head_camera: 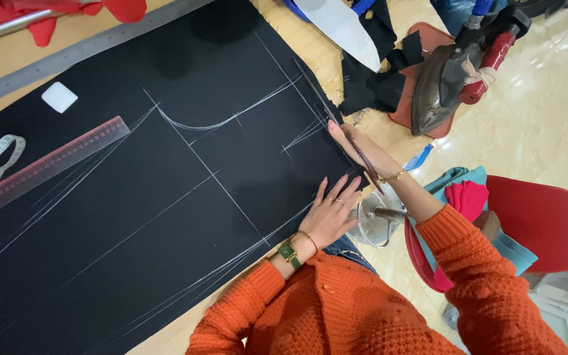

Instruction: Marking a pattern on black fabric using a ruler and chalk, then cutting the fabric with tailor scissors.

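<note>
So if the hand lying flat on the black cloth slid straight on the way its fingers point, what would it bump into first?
The left hand points up along the black fabric's edge. It would probably meet the right hand with the scissors first, though height is hard to judge.

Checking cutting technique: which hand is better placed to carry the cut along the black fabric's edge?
Right: the right hand holds the scissors at the edge; the left hand lies flat on the black fabric.

No packages, labels, signs, screens apparent.

bright, even light | floor [547, 98] glare | soft shadows | sharp focus
</note>
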